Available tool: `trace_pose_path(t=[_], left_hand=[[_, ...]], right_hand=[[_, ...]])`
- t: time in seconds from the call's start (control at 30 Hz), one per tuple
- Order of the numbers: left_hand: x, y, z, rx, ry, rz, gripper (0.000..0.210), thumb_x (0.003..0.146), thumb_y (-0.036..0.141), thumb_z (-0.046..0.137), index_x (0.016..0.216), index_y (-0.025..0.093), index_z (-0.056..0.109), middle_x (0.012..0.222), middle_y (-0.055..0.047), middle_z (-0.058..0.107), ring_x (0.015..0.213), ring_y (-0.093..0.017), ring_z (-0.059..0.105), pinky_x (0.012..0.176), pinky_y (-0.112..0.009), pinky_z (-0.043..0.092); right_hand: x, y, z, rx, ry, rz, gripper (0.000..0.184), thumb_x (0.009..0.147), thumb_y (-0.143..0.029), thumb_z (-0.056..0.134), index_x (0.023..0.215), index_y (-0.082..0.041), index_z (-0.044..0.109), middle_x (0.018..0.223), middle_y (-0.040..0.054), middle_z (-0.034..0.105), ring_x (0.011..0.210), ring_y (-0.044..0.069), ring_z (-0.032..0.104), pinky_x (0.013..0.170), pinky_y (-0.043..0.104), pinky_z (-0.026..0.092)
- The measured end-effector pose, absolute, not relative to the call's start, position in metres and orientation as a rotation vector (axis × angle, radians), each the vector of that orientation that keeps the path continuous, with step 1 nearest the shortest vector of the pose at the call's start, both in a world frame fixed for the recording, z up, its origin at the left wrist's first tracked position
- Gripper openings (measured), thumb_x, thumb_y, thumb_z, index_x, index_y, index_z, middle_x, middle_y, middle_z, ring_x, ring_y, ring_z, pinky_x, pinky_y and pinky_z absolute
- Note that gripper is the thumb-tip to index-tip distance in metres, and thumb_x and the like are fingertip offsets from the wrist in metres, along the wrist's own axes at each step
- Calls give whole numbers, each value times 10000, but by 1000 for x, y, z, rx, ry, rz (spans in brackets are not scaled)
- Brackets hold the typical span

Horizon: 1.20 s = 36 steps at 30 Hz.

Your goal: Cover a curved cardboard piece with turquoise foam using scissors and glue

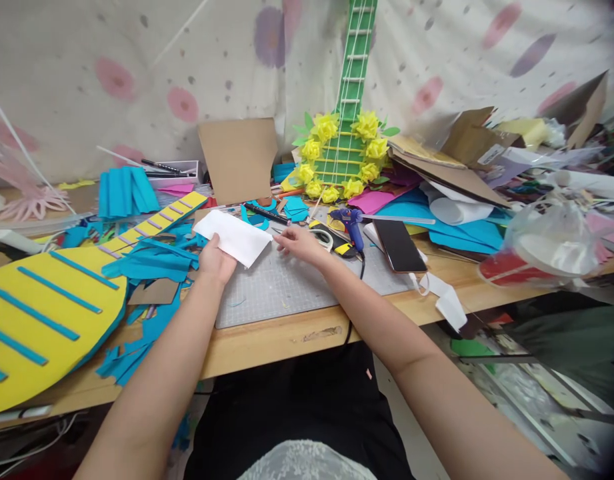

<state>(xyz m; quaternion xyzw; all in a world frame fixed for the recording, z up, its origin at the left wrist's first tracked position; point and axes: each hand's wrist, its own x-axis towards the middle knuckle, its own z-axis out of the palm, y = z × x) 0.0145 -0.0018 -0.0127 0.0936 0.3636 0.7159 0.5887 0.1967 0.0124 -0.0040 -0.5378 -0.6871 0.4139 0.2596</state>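
Observation:
My left hand [217, 260] grips a folded white sheet of paper [234, 237], thumb on top and fingers beneath, above the grey cutting mat [267, 293]. Just off the sheet's right end is my right hand [301, 244], its fingers curled together; whatever they may pinch is too small to make out. Close by on the mat lie a blue glue gun [354, 230], a roll of pale tape [323, 240] and a yellow-and-black tool [344, 249]. A black pen-like stick [267, 213] rests behind the paper.
A yellow guitar-shaped piece [47, 313] covers the left side, beside blue paper scraps [151, 263]. A green guitar model with yellow flowers [349, 157] stands at the back. To the right are a phone [399, 245], a bagged cup [537, 247] and piled cardboard [447, 167].

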Motion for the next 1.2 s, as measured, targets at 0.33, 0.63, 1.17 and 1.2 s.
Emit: trace_pose_path(t=[0.33, 0.63, 1.17, 1.2], left_hand=[[20, -9, -13, 365, 811, 1528, 256, 895, 195, 407, 1051, 126, 597, 1039, -114, 681, 1045, -188, 609, 951, -362, 457], [25, -9, -19, 427, 1019, 1496, 171, 829, 19, 459, 780, 91, 606, 798, -75, 698, 851, -147, 668, 892, -330, 499], [25, -6, -21, 370, 964, 1650, 154, 842, 54, 467, 823, 118, 606, 961, -90, 697, 984, -150, 637, 950, -348, 459], [25, -6, -20, 367, 960, 1656, 156, 839, 52, 467, 842, 120, 608, 984, -97, 694, 1004, -159, 630, 950, -358, 459]], right_hand=[[161, 26, -11, -1444, -1322, 1262, 353, 689, -128, 636, 763, -212, 301, 655, -70, 492, 551, 79, 561, 456, 189, 435], [175, 27, -9, -1276, -1237, 1581, 393, 685, -236, 684, 911, -187, 366, 709, -10, 601, 605, 94, 598, 515, 198, 460], [171, 17, -10, -1228, -1469, 1651, 286, 639, -106, 670, 862, -160, 499, 577, -43, 578, 520, 78, 550, 444, 169, 406], [175, 18, -9, -1219, -1521, 1638, 209, 667, -105, 637, 826, -156, 512, 590, -34, 581, 516, 73, 541, 441, 168, 395]])
